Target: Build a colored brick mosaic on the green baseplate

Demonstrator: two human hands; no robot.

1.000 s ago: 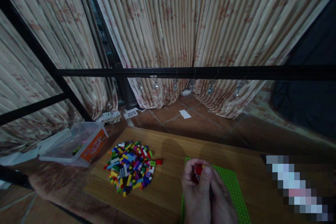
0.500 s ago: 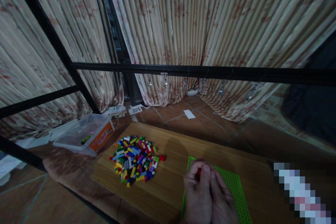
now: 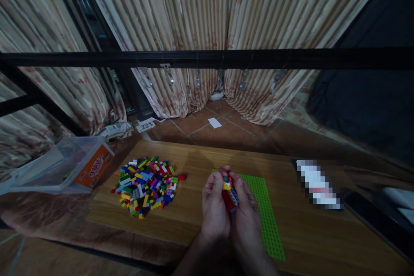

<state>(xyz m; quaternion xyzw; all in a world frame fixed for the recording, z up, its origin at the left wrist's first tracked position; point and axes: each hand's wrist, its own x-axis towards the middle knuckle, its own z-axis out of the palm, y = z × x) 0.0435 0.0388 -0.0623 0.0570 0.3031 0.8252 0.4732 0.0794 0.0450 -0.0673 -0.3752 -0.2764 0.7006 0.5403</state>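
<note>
Fingers of the left hand (image 3: 213, 211) and right hand (image 3: 247, 213) clamp a small block of joined bricks (image 3: 229, 199) over the green board (image 3: 270, 224). Assembly looks partly done; a pile of loose bricks (image 3: 145, 187) lies unused on the table (image 3: 186, 209).

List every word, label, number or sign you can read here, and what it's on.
No text can be read with certainty.
Orange label on the clear plastic bin: pale characters, too small and blurred to read.
Printed sheet on the floor: dark marks, too small to read.
Pixelated patch at right: blocked out.
Held bricks: no lettering discernible.
</note>
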